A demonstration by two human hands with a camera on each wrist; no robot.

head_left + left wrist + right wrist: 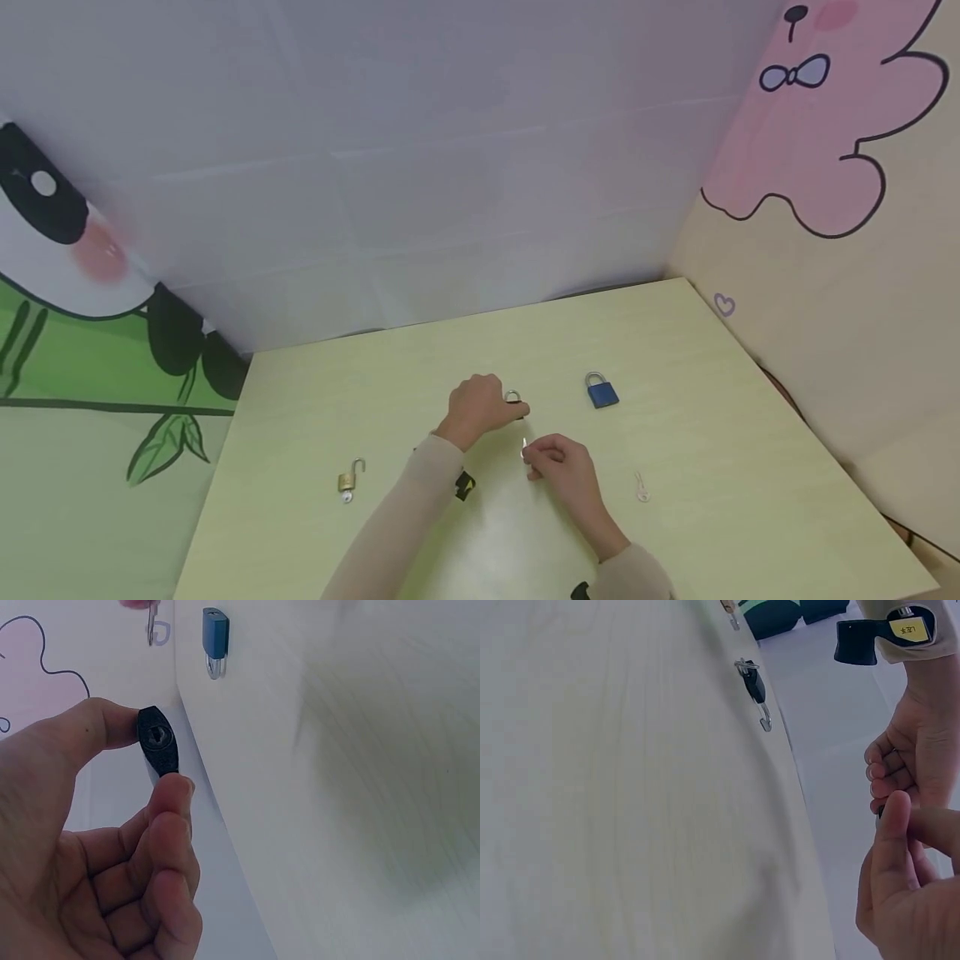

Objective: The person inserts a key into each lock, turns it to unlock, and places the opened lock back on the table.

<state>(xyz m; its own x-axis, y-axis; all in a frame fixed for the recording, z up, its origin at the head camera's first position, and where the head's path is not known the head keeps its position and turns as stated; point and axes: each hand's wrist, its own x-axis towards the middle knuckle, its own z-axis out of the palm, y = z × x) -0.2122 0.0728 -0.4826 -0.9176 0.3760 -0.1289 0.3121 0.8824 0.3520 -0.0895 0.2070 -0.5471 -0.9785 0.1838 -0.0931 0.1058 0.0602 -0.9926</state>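
Observation:
My left hand (480, 407) pinches a black padlock (157, 741) between thumb and fingers, above the table. In the left wrist view its keyhole faces the camera; in the head view its shackle sticks up beyond the fingers. Just nearer to me, the right hand (568, 475) pinches a small silver key (524, 447), its blade pointing up toward the padlock and apart from it. The left wrist view also catches this key (152, 626) at its top edge. Fingers cover most of the key's head.
On the pale table (705, 417) lie a blue padlock (602, 394) at the back right, a pair of keys (642, 490) at right and a brass padlock (347, 482) with raised shackle and key at left. Another black padlock (755, 684) with keys lies near the left arm.

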